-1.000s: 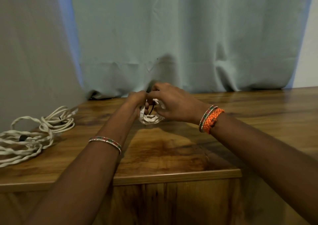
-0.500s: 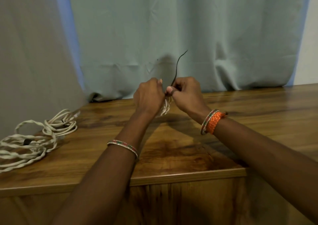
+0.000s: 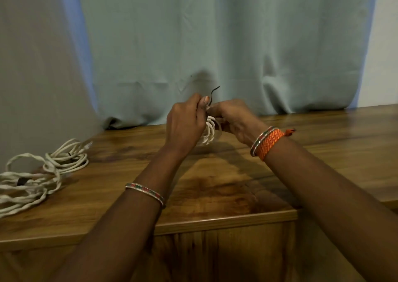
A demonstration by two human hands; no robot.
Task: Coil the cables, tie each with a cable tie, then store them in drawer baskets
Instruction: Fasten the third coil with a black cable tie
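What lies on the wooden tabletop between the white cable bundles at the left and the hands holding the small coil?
Head view: only bare wooden tabletop between the white cable bundles and the left hand.

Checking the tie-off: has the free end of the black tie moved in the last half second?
Yes. The tie's free end now stands lower against the curtain, nearer the hands.

Grey-green curtain (image 3: 215,34) hangs behind wooden table (image 3: 215,187).

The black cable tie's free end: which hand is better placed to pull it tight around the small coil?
Probably the left hand. Its fingertips already pinch at the base of the black cable tie, whose tail rises just above them. The right hand grips the small white cable coil from the side and steadies it.
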